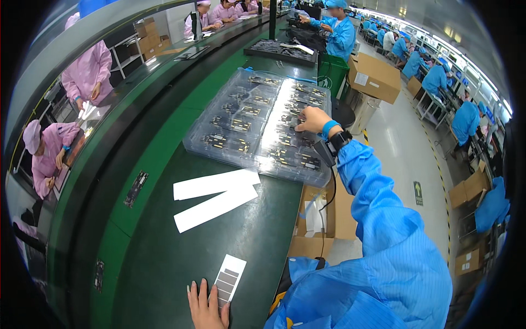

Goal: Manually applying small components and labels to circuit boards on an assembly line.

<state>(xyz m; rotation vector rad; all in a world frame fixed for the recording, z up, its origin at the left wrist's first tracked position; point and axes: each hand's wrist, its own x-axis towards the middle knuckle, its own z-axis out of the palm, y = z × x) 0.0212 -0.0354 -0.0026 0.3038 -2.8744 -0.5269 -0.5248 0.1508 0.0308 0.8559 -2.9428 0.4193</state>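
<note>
A clear plastic tray (230, 98) holds several dark circuit boards with gold-coloured parts in its pockets. My right hand (313, 120) reaches over the tray's right half, thumb and fingers bent in a pinch at the edge of a circuit board (289, 118). Its fingertips are partly hidden. At the front of the bench, my left hand (207, 308) lies palm down with fingers spread. Its fingers touch a white strip with grey rectangular stickers (233, 270). Two blank white strips (211, 185) lie overlapping between the tray and my left hand.
Left of the green bench (159, 257) runs a green conveyor (118, 219) carrying single circuit boards (136, 189). A black tray (279, 52) stands beyond the clear one. Cardboard boxes (375, 77) and a green bin (332, 71) are at the right. Co-workers sit along both sides.
</note>
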